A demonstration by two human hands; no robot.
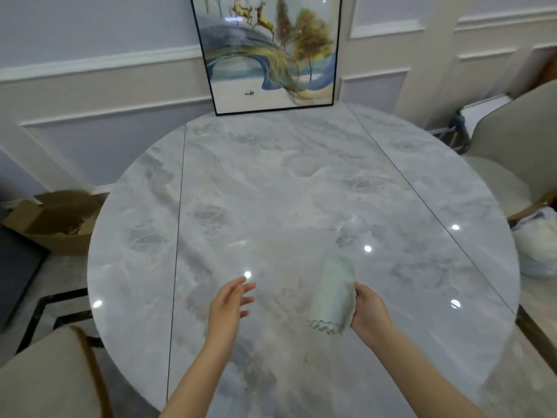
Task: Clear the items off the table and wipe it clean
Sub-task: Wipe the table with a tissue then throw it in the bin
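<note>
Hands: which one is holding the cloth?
The right hand. Its fingers grip the pale green cloth above the marble table. The left hand holds nothing; its fingers are spread loosely, apart from the cloth.

Bare marble surface (271, 191) lying open ahead; framed picture (271, 55) blocking far edge, chairs (518, 131) crowding right and near-left sides.
</note>
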